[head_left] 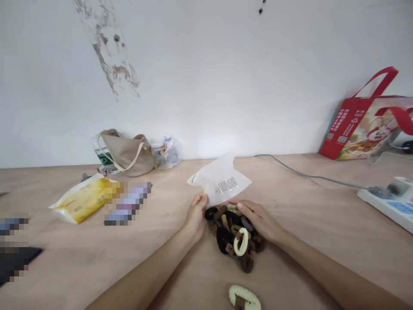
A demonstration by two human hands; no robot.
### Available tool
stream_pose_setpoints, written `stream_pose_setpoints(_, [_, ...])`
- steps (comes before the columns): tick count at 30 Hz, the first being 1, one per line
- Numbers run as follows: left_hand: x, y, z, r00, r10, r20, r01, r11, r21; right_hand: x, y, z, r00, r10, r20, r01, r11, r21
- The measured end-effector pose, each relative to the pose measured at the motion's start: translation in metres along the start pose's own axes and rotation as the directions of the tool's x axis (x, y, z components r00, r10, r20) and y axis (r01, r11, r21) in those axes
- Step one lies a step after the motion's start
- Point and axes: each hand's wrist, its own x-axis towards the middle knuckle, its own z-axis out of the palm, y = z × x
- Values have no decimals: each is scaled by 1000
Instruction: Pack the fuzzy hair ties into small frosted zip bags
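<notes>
A pile of fuzzy hair ties (pixel 227 232) in black, brown, grey and cream lies in front of me, several with small brown tags. My left hand (pixel 196 215) is at the pile's left side, its thumb and fingers closed on the lower edge of a frosted white plastic bag (pixel 222 176) with printed text. The bag stands up behind the pile. Against the pile's right and far side rests my right hand (pixel 258 219), fingers stretched out and partly hidden behind the ties. One cream hair tie (pixel 244 297) lies apart, nearer to me.
To the left are a yellow-and-white packet (pixel 87 198), a blurred-out phone-like object (pixel 129 204), a beige handbag (pixel 129 153) and a clear bag of items (pixel 169 153). A red carrier bag (pixel 361 125), a grey cable (pixel 303 174) and a white power strip (pixel 387 209) are on the right.
</notes>
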Motion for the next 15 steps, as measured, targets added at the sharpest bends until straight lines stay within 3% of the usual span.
stream_pose_setpoints(7, [-25, -2, -1, 997, -60, 49, 59, 998, 19, -17, -23, 6, 987, -126, 101, 121, 991, 52])
stream_pose_setpoints(11, [-39, 0, -4, 991, -103, 79, 104, 995, -6, -30, -31, 9, 981, -142, 132, 132, 988, 80])
stream_pose_setpoints(13, [-42, 2, -6, 992, -94, 89, 97, 995, -33, -36, -26, 10, 996, -77, 43, 73, 994, 82])
stream_pose_setpoints(15, [-41, 5, -7, 995, -68, 69, 72, 996, -52, -38, -16, 9, 993, 24, -119, -16, 998, 67])
